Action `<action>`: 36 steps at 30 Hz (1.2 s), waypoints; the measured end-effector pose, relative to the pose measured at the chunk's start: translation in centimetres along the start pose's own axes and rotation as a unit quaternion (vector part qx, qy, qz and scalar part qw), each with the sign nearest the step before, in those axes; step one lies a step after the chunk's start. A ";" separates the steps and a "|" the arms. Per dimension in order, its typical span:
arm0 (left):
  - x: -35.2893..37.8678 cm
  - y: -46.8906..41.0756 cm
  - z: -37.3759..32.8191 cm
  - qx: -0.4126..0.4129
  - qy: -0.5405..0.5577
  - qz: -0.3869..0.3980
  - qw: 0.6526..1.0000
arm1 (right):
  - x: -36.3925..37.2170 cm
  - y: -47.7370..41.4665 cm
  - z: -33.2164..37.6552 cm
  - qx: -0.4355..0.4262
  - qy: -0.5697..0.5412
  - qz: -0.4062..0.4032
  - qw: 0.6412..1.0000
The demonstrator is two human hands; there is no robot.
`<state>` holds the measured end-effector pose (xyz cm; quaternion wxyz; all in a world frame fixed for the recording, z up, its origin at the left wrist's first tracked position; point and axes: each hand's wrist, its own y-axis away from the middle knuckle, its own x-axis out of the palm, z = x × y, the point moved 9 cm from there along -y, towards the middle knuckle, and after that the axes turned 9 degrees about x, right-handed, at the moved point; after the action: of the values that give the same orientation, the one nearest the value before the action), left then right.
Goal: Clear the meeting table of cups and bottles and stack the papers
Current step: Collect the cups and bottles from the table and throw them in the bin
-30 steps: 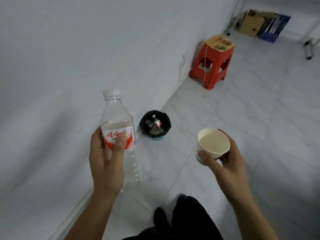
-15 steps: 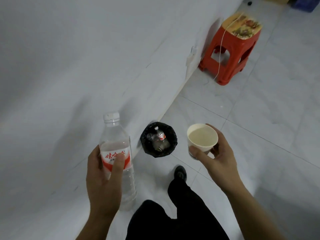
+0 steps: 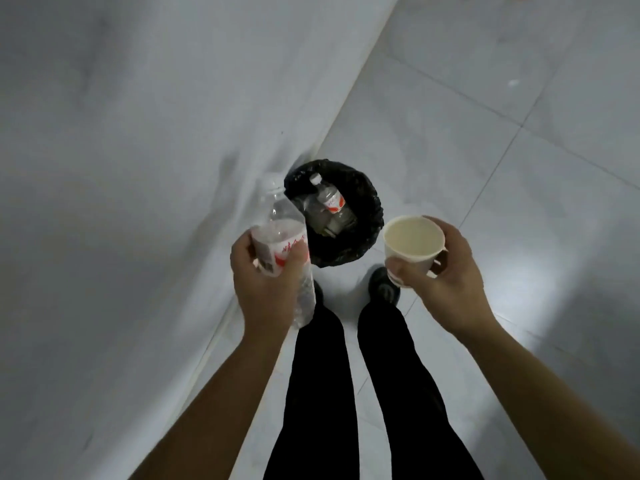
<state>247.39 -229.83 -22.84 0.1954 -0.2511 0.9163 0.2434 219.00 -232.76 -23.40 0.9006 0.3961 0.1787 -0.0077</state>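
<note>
I am standing right over the bin, with my shoes almost touching it. My left hand is gripping a water bottle around its label, and the bottle is tipping toward the bin. My right hand is holding a paper cup by its side, just beside the bin. One other bottle is lying inside the bin. I am guessing these two are going in next. I am not seeing the worktop or the papers, so I cannot tell what is left there.
</note>
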 end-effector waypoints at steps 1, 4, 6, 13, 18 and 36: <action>1.5 -1.6 2.1 -0.002 -0.002 -0.002 1.000 | 1.3 -2.3 -1.9 0.016 0.003 -0.011 1.000; 5.6 -5.9 7.9 -0.003 -0.024 0.006 1.000 | 5.3 -9.0 -7.0 0.044 0.016 -0.038 0.998; 8.1 -8.3 11.6 -0.010 -0.035 0.016 0.999 | 8.0 -12.9 -9.7 0.051 0.040 -0.044 0.997; 13.5 -13.1 22.7 -0.051 -0.110 0.064 0.991 | 14.5 -22.5 -12.5 -0.021 0.207 -0.104 0.973; 14.9 -13.9 28.7 -0.057 -0.193 0.103 0.974 | 17.9 -27.3 -13.5 -0.071 0.309 -0.061 0.947; 1.7 -3.2 4.1 0.032 -0.129 0.136 0.982 | 3.3 -5.9 -4.5 0.004 0.283 0.038 0.958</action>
<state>248.76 -230.63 -28.11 0.2855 -0.0843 0.9162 0.2683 219.78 -233.21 -31.47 0.8112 0.3920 0.4112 0.1387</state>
